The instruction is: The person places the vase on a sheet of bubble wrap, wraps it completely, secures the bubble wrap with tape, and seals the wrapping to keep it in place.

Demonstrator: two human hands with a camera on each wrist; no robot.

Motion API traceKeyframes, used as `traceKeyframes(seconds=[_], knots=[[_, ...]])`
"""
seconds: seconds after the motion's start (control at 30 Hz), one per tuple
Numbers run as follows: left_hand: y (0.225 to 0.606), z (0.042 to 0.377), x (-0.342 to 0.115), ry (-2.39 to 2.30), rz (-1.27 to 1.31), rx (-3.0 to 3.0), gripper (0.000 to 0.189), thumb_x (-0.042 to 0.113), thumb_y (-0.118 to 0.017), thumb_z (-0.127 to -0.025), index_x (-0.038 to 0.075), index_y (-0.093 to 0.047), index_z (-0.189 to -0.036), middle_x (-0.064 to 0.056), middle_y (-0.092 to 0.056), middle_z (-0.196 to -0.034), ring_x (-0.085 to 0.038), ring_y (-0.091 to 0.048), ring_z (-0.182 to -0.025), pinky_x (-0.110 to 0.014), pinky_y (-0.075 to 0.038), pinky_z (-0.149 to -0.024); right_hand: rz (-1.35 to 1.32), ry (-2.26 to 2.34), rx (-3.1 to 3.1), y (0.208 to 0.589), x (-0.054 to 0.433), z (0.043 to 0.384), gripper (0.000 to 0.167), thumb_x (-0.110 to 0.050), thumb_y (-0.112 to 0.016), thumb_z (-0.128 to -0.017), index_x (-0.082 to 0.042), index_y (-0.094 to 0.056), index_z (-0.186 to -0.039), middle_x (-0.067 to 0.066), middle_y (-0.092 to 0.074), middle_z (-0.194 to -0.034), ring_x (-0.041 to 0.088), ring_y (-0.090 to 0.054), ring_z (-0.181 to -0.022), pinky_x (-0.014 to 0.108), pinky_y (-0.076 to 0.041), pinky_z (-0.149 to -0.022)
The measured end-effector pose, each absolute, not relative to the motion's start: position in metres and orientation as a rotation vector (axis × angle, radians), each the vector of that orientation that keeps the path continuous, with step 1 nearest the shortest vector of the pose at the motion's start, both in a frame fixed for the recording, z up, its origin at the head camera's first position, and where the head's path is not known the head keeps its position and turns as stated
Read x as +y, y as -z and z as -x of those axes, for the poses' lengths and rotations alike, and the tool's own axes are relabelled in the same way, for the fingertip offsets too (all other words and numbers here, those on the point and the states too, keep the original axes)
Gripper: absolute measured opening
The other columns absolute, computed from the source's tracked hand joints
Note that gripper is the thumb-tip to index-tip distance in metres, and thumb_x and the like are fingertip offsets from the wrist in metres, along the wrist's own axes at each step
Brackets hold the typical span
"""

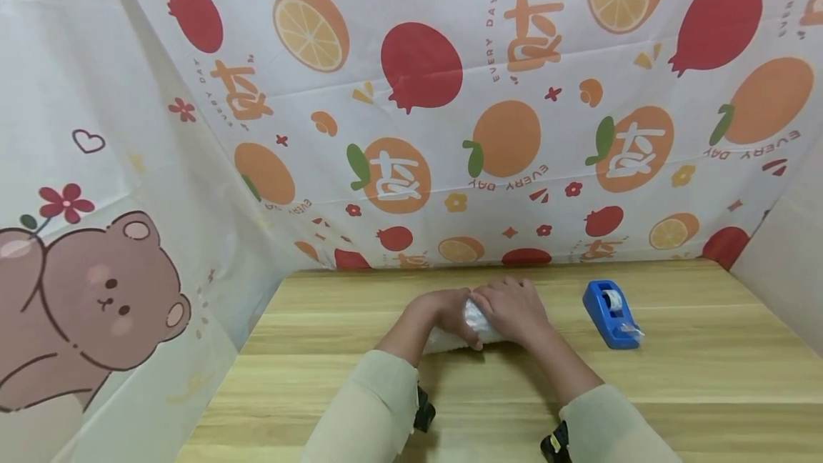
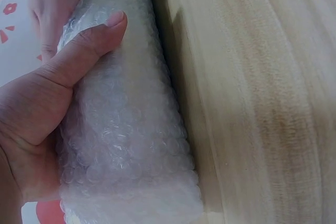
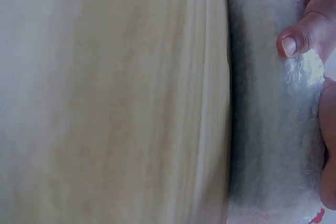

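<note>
A bundle in clear bubble wrap (image 1: 479,322) lies lengthwise across the wooden table, near its back edge; what is inside is hidden. My left hand (image 1: 453,311) grips the bundle's left part, its thumb laid over the front face in the left wrist view, where the bubbled surface (image 2: 126,124) shows closely. Over the right part of the bundle, my right hand (image 1: 517,311) holds on from above, its thumb close to the left hand. The right wrist view shows the left thumb (image 3: 294,44) on the wrap and part of the right hand beyond the far side.
To the right on the table (image 1: 694,377) stands a blue tape dispenser (image 1: 611,314) with a roll of clear tape, a loose end sticking out at its front. Fruit-printed cloth (image 1: 450,127) hangs behind the table, and a bear-printed sheet (image 1: 116,299) hangs at the left.
</note>
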State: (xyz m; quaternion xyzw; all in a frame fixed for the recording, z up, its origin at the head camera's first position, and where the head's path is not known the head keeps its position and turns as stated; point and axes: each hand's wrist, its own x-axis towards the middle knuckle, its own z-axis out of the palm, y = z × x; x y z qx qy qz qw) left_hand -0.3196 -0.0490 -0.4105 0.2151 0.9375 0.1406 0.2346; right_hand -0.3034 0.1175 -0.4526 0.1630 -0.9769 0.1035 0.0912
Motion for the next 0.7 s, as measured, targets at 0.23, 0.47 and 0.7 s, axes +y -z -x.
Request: traceKeyframes(seconds=[0.23, 0.47, 0.7], knots=[[0.408, 0.321, -0.050, -0.369, -0.586, 2.548, 0.099, 0.050, -0.086, -0.068, 0.011, -0.039, -0.147, -0.001, -0.057, -0.126, -0.015, -0.053, -0.108, -0.038, -0.044, -0.098, -0.476, -0.324, -2.906, 0.450, 0.115, 0.299, 0.049, -0.055, -0.030, -0.103, -0.031, -0.066, -0.126, -0.002, -0.064, -0.129, 0.028, -0.053, -0.120, 0.051, -0.038, -0.095], [0.406, 0.324, -0.049, -0.368, -0.607, 2.526, 0.091, 0.048, -0.087, -0.069, 0.013, -0.045, -0.142, 0.003, -0.058, -0.113, -0.014, -0.054, -0.100, -0.036, -0.044, -0.095, -0.498, -0.313, -2.906, 0.451, 0.117, 0.295, 0.049, -0.056, -0.032, -0.103, -0.031, -0.062, -0.131, 0.001, -0.060, -0.133, 0.031, -0.049, -0.125, 0.056, -0.034, -0.102], [0.410, 0.328, -0.049, -0.400, -0.612, 2.498, 0.083, 0.046, -0.087, -0.069, 0.013, -0.049, -0.135, 0.004, -0.058, -0.109, -0.014, -0.054, -0.098, -0.036, -0.044, -0.093, -0.550, -0.276, -2.894, 0.450, 0.119, 0.289, 0.052, -0.060, -0.035, -0.100, -0.030, -0.058, -0.136, 0.002, -0.058, -0.134, 0.033, -0.048, -0.127, 0.058, -0.033, -0.104]])
